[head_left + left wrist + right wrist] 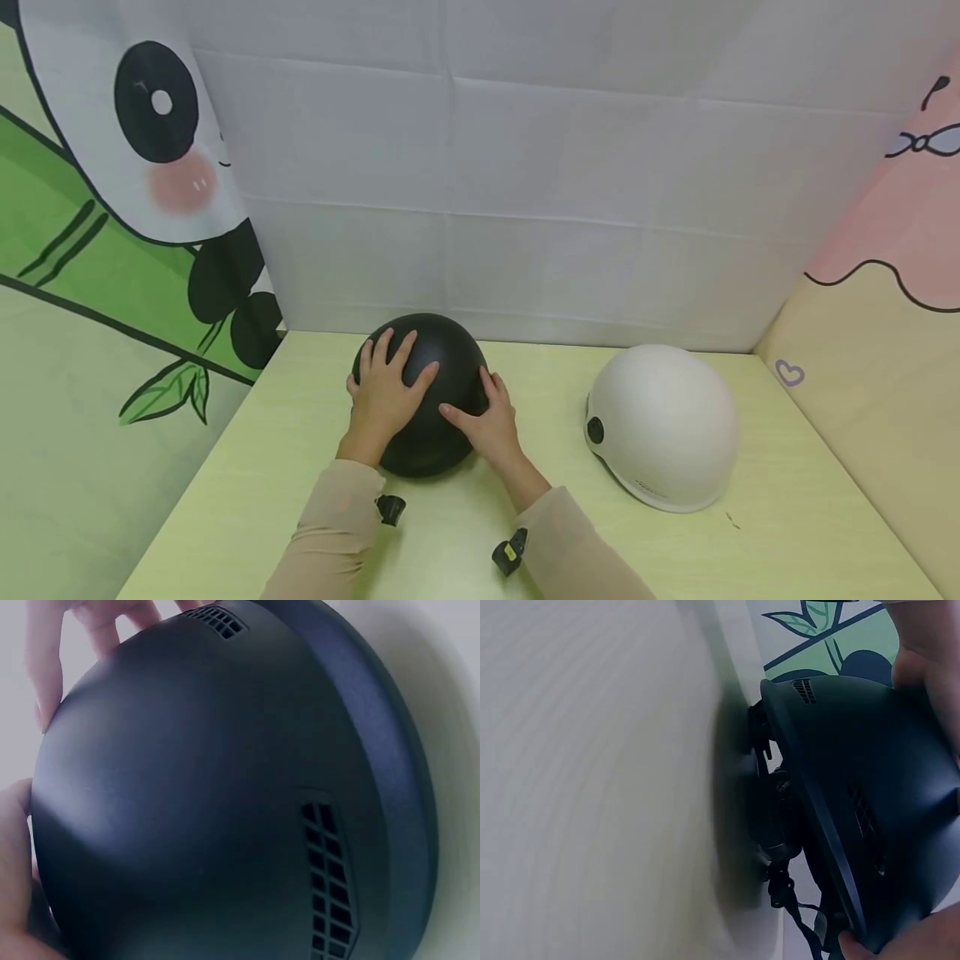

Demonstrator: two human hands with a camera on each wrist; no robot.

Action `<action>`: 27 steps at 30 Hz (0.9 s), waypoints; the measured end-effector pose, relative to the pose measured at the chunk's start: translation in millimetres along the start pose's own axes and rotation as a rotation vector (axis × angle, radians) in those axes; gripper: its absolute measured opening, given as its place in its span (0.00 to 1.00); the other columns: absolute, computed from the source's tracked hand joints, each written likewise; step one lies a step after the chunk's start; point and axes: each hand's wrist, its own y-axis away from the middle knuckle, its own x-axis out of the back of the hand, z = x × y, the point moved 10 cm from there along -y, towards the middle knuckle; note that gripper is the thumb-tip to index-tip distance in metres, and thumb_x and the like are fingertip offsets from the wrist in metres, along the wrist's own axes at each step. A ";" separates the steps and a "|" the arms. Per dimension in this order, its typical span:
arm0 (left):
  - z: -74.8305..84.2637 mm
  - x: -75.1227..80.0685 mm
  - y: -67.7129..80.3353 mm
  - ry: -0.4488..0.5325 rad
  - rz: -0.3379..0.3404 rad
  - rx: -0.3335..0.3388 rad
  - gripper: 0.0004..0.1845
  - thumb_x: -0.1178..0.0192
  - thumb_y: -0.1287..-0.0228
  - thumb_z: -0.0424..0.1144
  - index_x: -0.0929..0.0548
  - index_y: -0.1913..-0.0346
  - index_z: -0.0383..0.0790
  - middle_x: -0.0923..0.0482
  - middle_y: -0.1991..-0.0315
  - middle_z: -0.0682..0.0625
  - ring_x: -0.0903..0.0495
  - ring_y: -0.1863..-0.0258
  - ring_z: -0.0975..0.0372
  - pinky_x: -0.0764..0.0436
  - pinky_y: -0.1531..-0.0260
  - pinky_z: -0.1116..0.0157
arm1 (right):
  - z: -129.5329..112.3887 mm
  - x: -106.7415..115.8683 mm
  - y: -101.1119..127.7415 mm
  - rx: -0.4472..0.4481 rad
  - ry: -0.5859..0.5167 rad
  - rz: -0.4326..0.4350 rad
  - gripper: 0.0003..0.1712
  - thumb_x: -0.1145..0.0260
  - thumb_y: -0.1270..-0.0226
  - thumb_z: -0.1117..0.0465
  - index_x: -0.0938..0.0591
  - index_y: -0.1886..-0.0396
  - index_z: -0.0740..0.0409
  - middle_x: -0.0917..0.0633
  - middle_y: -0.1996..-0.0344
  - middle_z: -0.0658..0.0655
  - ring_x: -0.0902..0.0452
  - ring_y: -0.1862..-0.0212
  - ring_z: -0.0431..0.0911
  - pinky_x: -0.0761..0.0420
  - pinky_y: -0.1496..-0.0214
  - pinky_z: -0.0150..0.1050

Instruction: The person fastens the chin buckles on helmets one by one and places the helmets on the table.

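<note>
A matte black helmet [459, 360] sits on the pale green table [787, 525] near the back wall. My left hand [386, 390] lies over its top left with the fingers spread. My right hand [489, 423] rests against its right side, thumb pointing across the dome. The left wrist view is filled by the black helmet [225, 810] and its vent grilles, with my left hand's fingers [45, 682] along the edge. In the right wrist view the black helmet [877, 795] has its rim off the table [592, 787], with dark straps [776, 847] showing beneath.
A white helmet [663, 425] stands on the table to the right of the black one, about a hand's width away. Printed cloth walls close in the back and both sides. Small black cameras sit on both wrists.
</note>
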 end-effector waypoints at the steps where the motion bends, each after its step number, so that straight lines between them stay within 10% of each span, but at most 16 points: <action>1: -0.2 0.6 -0.2 0.003 -0.001 0.003 0.40 0.60 0.44 0.71 0.43 0.31 0.55 0.54 0.31 0.45 0.59 0.35 0.43 0.53 0.54 0.30 | -1.3 0.5 -0.2 0.002 0.004 0.000 0.54 0.31 0.55 0.38 0.43 0.30 0.48 0.49 0.32 0.58 0.54 0.36 0.63 0.43 0.46 0.64; 27: -2.3 18.8 1.3 0.149 0.002 0.117 0.39 0.62 0.42 0.70 0.46 0.30 0.53 0.56 0.32 0.43 0.57 0.36 0.44 0.43 0.59 0.33 | -52.5 21.1 1.0 0.128 0.148 0.074 0.50 0.33 0.53 0.37 0.39 0.32 0.49 0.48 0.32 0.55 0.56 0.35 0.56 0.38 0.45 0.58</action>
